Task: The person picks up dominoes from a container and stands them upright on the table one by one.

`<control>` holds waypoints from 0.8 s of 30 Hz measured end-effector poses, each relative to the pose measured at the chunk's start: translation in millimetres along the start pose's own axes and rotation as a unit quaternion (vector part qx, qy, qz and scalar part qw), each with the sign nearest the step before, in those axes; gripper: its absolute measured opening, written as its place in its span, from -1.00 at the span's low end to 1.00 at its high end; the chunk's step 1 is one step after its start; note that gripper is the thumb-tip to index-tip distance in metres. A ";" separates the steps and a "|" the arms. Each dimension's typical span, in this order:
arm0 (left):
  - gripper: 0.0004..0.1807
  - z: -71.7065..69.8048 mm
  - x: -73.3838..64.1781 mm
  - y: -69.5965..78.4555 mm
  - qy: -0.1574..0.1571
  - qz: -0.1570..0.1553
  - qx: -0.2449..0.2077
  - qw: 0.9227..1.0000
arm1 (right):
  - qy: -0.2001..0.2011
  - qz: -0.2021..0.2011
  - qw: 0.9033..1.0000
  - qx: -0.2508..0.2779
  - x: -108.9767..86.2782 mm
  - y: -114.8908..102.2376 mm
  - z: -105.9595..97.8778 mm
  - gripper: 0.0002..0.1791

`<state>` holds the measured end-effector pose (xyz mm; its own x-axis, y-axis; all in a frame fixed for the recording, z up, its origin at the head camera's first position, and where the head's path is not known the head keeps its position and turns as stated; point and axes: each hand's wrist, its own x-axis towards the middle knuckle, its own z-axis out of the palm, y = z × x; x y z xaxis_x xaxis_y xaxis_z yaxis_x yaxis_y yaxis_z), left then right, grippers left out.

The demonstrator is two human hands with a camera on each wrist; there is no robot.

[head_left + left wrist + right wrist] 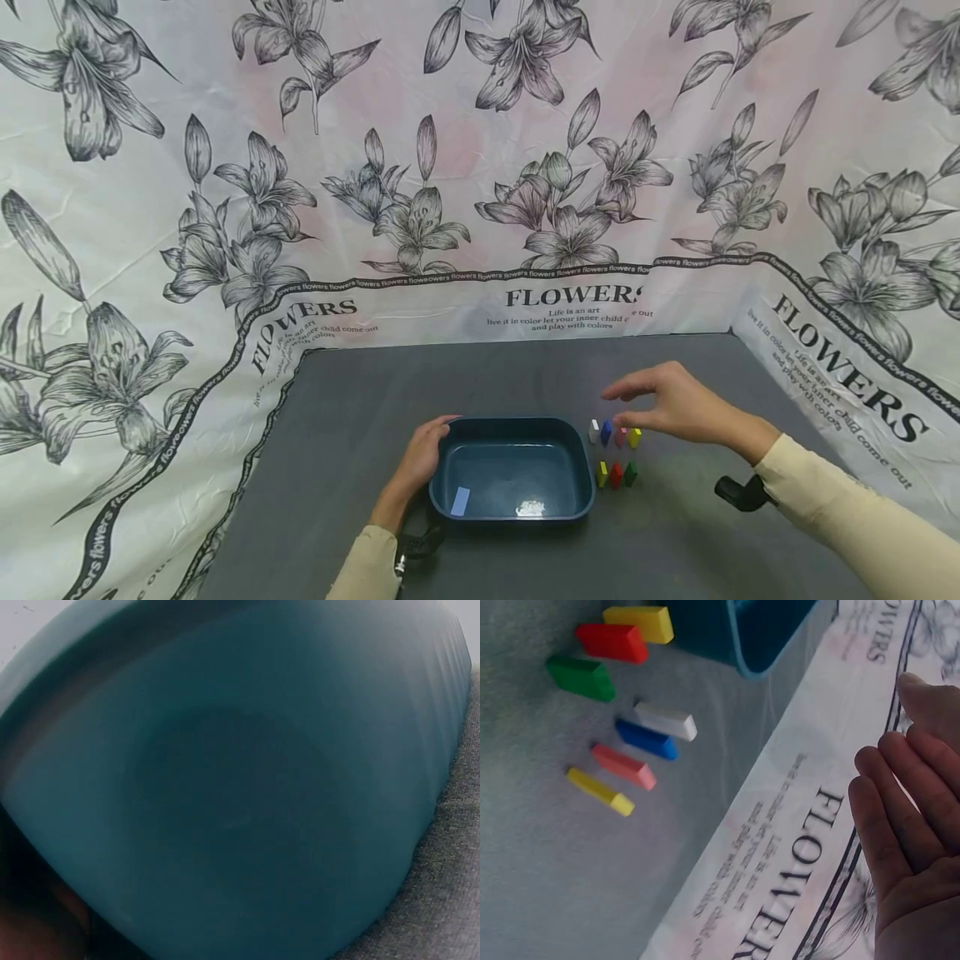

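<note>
A dark blue-green rectangular plastic tray (517, 515) sits on the table. My left hand (420, 458) holds it by the left side near the far corner; the tray's wall (247, 825) fills most of the left wrist view. Inside lies a small light-blue flat rectangle (460, 502). Right of the tray, small blocks stand in two rows. The far row has white (665, 721), blue (646, 739), pink (624, 766) and yellow (600, 792) blocks. Nearer are yellow (639, 624), red (612, 643) and green (580, 678) blocks. Above the far row hovers my right hand (675, 408), holding nothing, thumb and fingers apart.
The grey tabletop (360, 392) extends around the tray and blocks. A white flower-printed sheet (450, 208) hangs behind and along both sides, meeting the table's edges. A black wrist device (742, 493) is on the right wrist, and another (420, 543) is on the left.
</note>
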<state>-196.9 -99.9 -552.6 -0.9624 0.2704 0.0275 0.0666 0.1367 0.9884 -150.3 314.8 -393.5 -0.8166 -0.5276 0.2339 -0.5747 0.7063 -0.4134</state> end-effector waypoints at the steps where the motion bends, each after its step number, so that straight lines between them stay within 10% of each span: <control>1: -0.51 0.1 -0.2 0.1 -0.001 -0.001 0.000 1.000 | -0.007 -0.007 1.000 -0.001 3.5 -2.2 0.4 -0.65; 24: -0.51 0.4 1.7 0.7 0.000 0.007 -0.012 1.000 | -0.118 -0.135 0.984 -0.006 79.6 -59.9 26.4 -0.58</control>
<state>-198.4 -99.0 -552.0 -0.9613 0.2722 0.0417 0.0739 0.1090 0.9913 -179.5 218.0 -373.3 -0.6006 -0.7902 0.1222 -0.7702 0.5307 -0.3537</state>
